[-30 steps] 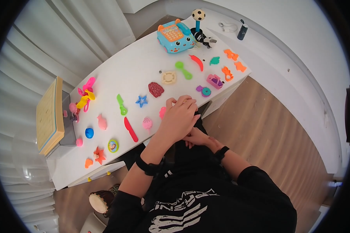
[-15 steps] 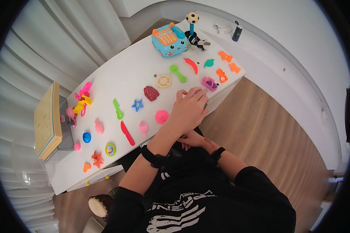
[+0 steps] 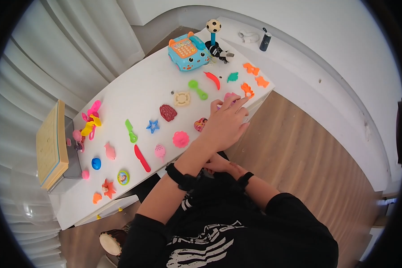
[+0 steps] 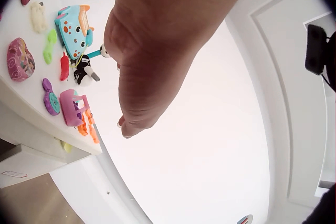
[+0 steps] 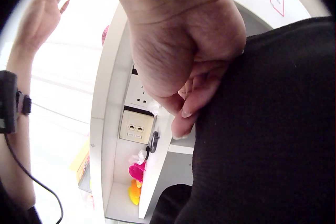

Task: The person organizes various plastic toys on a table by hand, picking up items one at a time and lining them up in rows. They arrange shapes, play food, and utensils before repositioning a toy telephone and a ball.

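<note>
My left hand hovers over the table's right part with its fingers stretched out, holding nothing. Below it in the head view lies a small pink basket, mostly covered by the fingers. A purple and teal toy sits beside that basket, hidden by the hand in the head view. Next to my wrist is a pink heart-shaped piece with a picture on it. The fingertips come close to an orange figure cutter. My right hand hangs at the lap against the black clothing, fingers loosely curled and bare.
Several toys cover the white table, among them a red chili, a green spoon and a pink flower. A toy telephone stands at the back. A box is at the left end.
My left hand has moved from the table's front edge rightward to over the basket, its fingers spreading out. The heart-shaped piece has come into sight. My right hand stays at the lap.
</note>
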Demonstrator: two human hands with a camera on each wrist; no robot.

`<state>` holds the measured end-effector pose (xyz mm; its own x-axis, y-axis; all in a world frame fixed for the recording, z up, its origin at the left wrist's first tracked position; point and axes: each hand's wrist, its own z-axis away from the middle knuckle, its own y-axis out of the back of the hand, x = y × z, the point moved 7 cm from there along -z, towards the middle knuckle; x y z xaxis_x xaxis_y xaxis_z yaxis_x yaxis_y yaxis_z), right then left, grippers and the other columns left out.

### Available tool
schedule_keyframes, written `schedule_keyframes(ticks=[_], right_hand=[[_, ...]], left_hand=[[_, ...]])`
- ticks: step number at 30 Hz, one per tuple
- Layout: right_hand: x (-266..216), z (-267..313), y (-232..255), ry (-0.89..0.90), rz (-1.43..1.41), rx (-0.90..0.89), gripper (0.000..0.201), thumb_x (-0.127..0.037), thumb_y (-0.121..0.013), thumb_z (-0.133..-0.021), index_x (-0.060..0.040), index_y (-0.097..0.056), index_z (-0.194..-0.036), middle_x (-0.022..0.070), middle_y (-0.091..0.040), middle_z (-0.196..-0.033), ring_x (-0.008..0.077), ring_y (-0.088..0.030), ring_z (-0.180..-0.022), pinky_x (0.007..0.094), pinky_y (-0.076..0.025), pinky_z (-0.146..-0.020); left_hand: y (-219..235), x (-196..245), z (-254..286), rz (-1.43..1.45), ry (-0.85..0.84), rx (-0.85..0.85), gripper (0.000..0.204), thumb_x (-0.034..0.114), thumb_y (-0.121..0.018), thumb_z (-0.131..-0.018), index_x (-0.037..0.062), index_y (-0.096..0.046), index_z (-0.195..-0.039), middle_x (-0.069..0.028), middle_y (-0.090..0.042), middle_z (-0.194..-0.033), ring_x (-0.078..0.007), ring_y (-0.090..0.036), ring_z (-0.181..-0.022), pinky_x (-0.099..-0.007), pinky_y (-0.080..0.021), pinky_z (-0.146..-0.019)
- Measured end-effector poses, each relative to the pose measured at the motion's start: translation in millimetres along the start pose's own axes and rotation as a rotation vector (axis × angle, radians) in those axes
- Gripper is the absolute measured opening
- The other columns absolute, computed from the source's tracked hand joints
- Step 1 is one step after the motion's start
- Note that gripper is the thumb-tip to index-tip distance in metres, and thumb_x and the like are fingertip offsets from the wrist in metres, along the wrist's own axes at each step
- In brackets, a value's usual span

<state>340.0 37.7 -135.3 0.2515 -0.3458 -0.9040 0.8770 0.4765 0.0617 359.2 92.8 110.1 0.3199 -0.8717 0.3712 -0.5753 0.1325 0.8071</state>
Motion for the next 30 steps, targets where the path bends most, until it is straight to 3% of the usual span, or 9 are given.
schedule_keyframes(ticks=[7,10,13,14,16,17,18,23,30], right_hand=[[-5,5,-1,-0.045,-0.009,0.001,0.028,-0.024,-0.062,-0.103,0.0027,-0.065,-0.112,0.0121,-0.072,-0.074,0.0174,-0.071,-0.059,0.0287,-0.057,-0.054],[-7,4,-1,-0.037,-0.021,-0.015,0.028,-0.024,-0.063,-0.103,0.0025,-0.065,-0.113,0.0118,-0.071,-0.074,0.017,-0.071,-0.059,0.0289,-0.057,-0.054],[-5,7,1,-0.092,-0.003,0.003,0.027,-0.023,-0.064,-0.102,0.0013,-0.066,-0.112,0.0103,-0.07,-0.074,0.0155,-0.069,-0.059,0.0289,-0.057,-0.054],[-2,7,-4,-0.09,0.003,-0.01,0.027,-0.023,-0.064,-0.102,0.0013,-0.066,-0.112,0.0103,-0.07,-0.074,0.0155,-0.069,-0.059,0.0289,-0.057,-0.054],[12,0,2,0.252,-0.45,0.143,0.026,-0.024,-0.065,-0.102,-0.0005,-0.068,-0.113,0.0089,-0.07,-0.074,0.0141,-0.068,-0.058,0.0283,-0.056,-0.052],[11,-4,4,0.595,0.335,0.057,0.027,-0.025,-0.066,-0.102,-0.0019,-0.069,-0.114,0.008,-0.07,-0.073,0.0133,-0.066,-0.056,0.0273,-0.054,-0.05],[13,2,6,-0.038,0.015,0.038,0.028,-0.026,-0.065,-0.102,-0.002,-0.069,-0.116,0.0077,-0.069,-0.071,0.0133,-0.066,-0.054,0.0267,-0.052,-0.05],[-3,6,2,-0.152,-0.017,-0.025,0.029,-0.026,-0.064,-0.102,-0.0018,-0.068,-0.117,0.0084,-0.068,-0.069,0.0129,-0.066,-0.053,0.0265,-0.051,-0.047],[-8,-1,-4,-0.187,0.056,-0.066,0.028,-0.026,-0.065,-0.102,-0.0018,-0.068,-0.117,0.0089,-0.068,-0.068,0.0135,-0.065,-0.051,0.0264,-0.049,-0.046]], left_hand=[[-5,-13,17,-0.076,0.052,-0.168,0.02,0.024,-0.072,-0.092,0.0126,-0.068,-0.108,-0.003,-0.055,-0.147,-0.0223,-0.043,-0.141,-0.0496,-0.031,-0.107],[23,4,9,-0.049,-0.015,-0.002,0.017,0.022,-0.072,-0.092,0.0128,-0.068,-0.105,-0.0029,-0.054,-0.149,-0.0218,-0.043,-0.141,-0.0497,-0.032,-0.107],[61,10,22,0.018,-0.009,0.164,0.014,0.02,-0.072,-0.091,0.0127,-0.067,-0.103,-0.0044,-0.062,-0.136,-0.0249,-0.052,-0.13,-0.0472,-0.036,-0.102],[62,9,40,0.165,0.041,0.012,0.013,0.02,-0.072,-0.092,0.0123,-0.067,-0.101,-0.0053,-0.065,-0.124,-0.0263,-0.056,-0.12,-0.0451,-0.039,-0.098],[55,12,90,0.391,0.109,-0.235,0.011,0.02,-0.071,-0.094,0.0109,-0.067,-0.098,-0.0075,-0.068,-0.102,-0.0288,-0.061,-0.099,-0.0419,-0.044,-0.088],[49,15,121,0.472,0.127,-0.332,0.012,0.021,-0.071,-0.095,0.01,-0.067,-0.095,-0.0088,-0.067,-0.091,-0.0299,-0.062,-0.089,-0.0407,-0.046,-0.083],[35,8,155,0.524,0.275,-0.541,0.015,0.023,-0.07,-0.097,0.0083,-0.069,-0.094,-0.0123,-0.068,-0.087,-0.0318,-0.065,-0.085,-0.0411,-0.048,-0.08],[-23,-72,363,-0.03,0.647,-0.912,0.023,0.032,-0.065,-0.097,0.0126,-0.074,-0.107,-0.0079,-0.072,-0.107,-0.0292,-0.064,-0.108,-0.0484,-0.046,-0.092],[-32,-82,398,-0.045,0.664,-0.543,0.029,0.039,-0.063,-0.098,0.0158,-0.074,-0.112,-0.0031,-0.07,-0.117,-0.0234,-0.059,-0.118,-0.0463,-0.037,-0.096]])
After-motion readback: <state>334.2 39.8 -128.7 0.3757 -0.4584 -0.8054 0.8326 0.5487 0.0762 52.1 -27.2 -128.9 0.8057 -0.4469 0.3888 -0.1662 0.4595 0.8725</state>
